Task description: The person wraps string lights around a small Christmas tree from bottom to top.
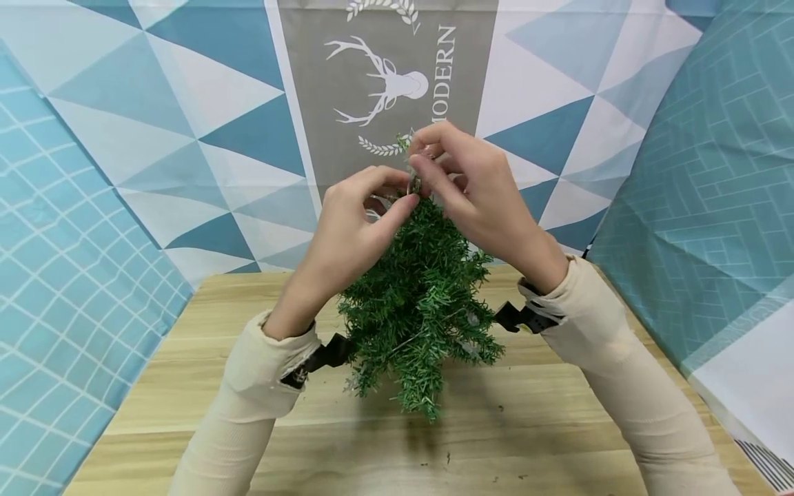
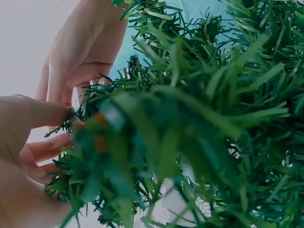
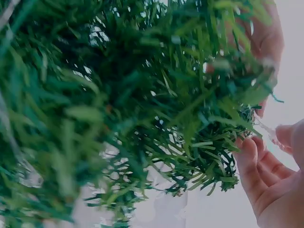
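Observation:
A small artificial Christmas tree [image 1: 422, 296] stands on the table between my forearms. At its top, my left hand [image 1: 356, 224] pinches a green sprig [image 2: 71, 123] between thumb and forefinger. My right hand [image 1: 480, 182] is bent over the same tip from the other side. Its curled fingers hold a small clear, shiny piece [image 3: 266, 129], whose shape is mostly hidden by the fingers. Both hands' fingertips nearly meet there. Green needles cover much of both wrist views.
Clear ornaments hang low on the tree, one at the right [image 1: 471, 319] and one at the left [image 1: 351, 384]. Fallen needle bits [image 1: 448, 457] lie on the wooden table [image 1: 527, 427]. Patterned cloth [image 1: 236, 131] hangs behind and at both sides.

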`<state>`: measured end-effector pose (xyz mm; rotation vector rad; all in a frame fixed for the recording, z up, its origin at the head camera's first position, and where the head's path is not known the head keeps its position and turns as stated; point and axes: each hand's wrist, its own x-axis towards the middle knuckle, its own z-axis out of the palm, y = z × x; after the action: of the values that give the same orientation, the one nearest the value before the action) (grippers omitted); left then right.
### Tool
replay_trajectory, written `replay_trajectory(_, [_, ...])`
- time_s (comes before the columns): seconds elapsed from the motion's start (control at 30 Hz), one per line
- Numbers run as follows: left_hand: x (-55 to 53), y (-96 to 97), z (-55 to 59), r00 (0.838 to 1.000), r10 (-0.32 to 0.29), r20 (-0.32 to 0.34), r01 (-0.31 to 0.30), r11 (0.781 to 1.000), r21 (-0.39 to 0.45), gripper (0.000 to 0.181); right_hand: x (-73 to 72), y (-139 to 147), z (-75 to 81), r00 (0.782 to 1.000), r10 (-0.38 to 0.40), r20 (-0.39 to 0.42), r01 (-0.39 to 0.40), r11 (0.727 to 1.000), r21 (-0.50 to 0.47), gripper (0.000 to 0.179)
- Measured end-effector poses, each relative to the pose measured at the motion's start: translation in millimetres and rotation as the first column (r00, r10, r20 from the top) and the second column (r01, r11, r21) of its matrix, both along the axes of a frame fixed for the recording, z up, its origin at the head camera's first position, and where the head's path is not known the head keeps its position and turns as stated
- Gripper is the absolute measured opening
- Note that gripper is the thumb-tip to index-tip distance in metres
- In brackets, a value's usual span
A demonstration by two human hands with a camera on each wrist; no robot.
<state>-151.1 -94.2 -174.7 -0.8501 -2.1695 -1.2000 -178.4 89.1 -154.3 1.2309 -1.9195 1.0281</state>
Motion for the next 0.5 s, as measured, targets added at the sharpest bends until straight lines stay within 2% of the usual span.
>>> replay_trajectory(0.07, [0.1,-1.1,-2.4,1.000,-0.019,0.011,0.018,1.000,0.022,0.019,-2.5,-1.7,2.8,0.998,-0.022,-0.056,0.024,0.999,0.039,0.016])
replay_trajectory(0.17, [1.6,-2.1,-6.1,0.999,-0.035,0.001,0.035,0.999,0.039,0.018,-5.7,-3.4,5.7,0.995,-0.057,-0.079,0.064,0.994,0.091,0.021])
replay_trajectory(0.23, [2.4,-1.8,-8.9,0.999,-0.033,-0.033,0.034,0.999,0.030,0.018,-7.2,-3.7,6.1,0.994,-0.092,-0.062,0.100,0.987,0.124,0.026])
replay_trajectory(0.33, [4.5,-0.6,-12.3,0.993,-0.009,-0.117,0.011,1.000,0.010,0.017,-8.7,-3.5,6.3,0.991,-0.128,-0.041,0.133,0.977,0.166,0.028])
replay_trajectory(0.5, [6.9,1.1,-15.7,0.975,0.027,-0.223,-0.028,1.000,-0.004,0.013,-9.1,-2.2,5.5,0.990,-0.140,-0.026,0.142,0.977,0.161,0.014])
